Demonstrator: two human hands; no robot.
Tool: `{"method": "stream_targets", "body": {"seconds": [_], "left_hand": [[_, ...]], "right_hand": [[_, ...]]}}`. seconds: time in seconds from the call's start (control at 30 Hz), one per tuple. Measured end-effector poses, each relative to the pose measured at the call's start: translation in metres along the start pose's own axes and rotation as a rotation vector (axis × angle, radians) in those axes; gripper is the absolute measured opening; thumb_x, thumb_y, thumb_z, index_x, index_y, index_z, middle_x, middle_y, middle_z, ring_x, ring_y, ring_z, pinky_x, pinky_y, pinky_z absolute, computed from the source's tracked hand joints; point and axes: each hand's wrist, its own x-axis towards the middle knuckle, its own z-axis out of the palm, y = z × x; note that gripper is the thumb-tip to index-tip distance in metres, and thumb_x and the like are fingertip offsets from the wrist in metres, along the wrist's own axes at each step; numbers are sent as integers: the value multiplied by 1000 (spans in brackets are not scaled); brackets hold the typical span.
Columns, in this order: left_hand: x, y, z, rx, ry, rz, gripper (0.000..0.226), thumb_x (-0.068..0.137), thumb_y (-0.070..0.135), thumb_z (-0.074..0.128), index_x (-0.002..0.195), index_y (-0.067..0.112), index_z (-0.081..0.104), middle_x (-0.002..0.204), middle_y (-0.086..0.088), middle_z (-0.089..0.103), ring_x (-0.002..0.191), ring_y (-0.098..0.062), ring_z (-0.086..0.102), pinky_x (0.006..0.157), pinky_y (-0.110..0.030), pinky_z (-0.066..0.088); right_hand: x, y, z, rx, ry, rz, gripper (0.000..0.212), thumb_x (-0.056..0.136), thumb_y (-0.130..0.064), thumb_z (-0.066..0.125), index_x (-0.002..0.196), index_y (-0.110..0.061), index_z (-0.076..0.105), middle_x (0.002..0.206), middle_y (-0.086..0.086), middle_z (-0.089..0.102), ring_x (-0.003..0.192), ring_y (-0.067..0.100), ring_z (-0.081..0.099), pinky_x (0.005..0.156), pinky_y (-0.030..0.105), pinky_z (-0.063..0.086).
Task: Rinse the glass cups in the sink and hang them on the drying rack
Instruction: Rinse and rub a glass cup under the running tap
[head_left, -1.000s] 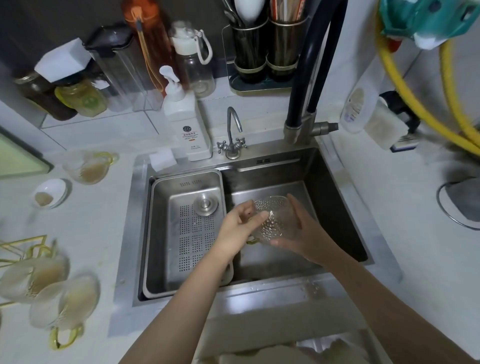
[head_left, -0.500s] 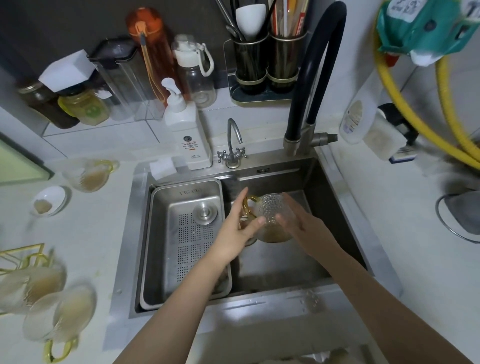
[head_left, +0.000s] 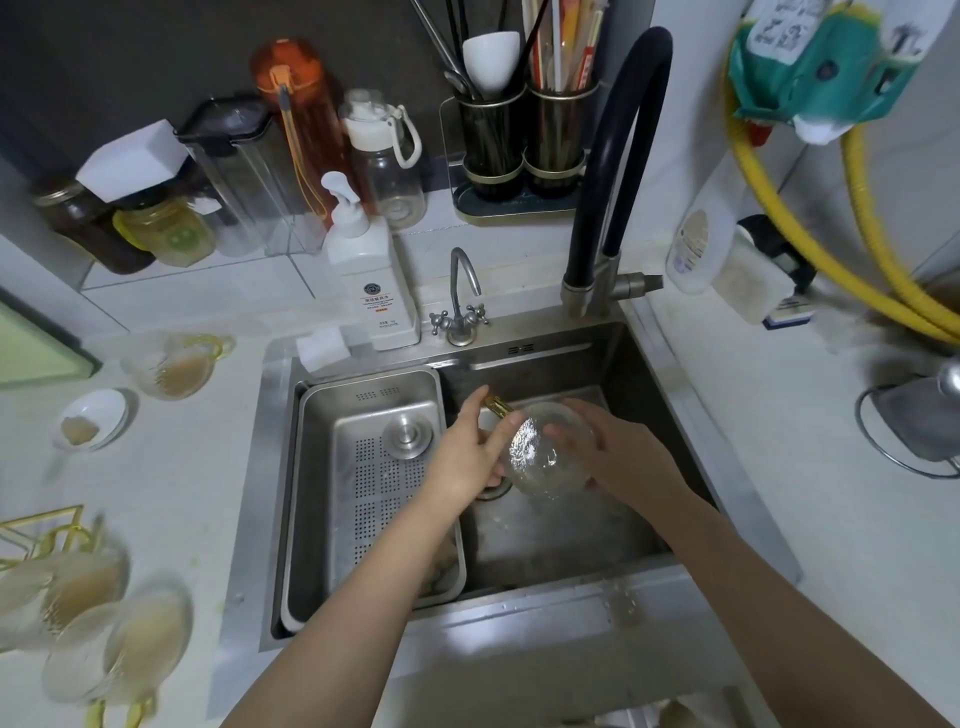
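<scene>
Head view: glass cup (head_left: 540, 457) gripped between both hands' fingers (head_left: 563, 434), over sink (head_left: 550, 540).

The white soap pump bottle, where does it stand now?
In the head view the white soap pump bottle stands on the counter behind the sink's back left corner, just left of the small silver tap.

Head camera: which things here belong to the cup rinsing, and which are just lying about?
Job:
- glass cup, held over the sink by left hand and right hand
- black tap
- cups on the gold rack and the dirty cup on the counter

Lying about:
- soap dispenser
- orange bottle
- utensil holders
- yellow hose
- small white dish
</scene>
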Motion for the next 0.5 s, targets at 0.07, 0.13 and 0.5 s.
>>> {"method": "stream_targets", "body": {"seconds": [0.07,0.13,0.5], "left_hand": [[0,2,1,-17,4,-27,66,91,42,57,147,23,28,75,3,60,71,-21,67,72,-45,60],[-1,4,1,-23,6,-37,65,91,41,58,147,23,29,74,3,59,69,-20,66,71,-45,61],[4,7,6,-110,101,-90,60,83,73,40,101,20,63,86,-1,70,83,-19,68,85,-47,56]], "right_hand": [[-1,-3,-1,-3,8,7,77,66,-88,25,123,-42,48,88,-11,68,56,11,69,74,38,59],[-2,-4,-1,-13,9,15,76,68,-85,26,124,-40,48,88,-13,67,57,11,69,76,37,59],[-3,9,-2,72,-86,-59,65,83,-61,47,141,-43,24,130,-6,55,110,20,61,95,33,46]]}}
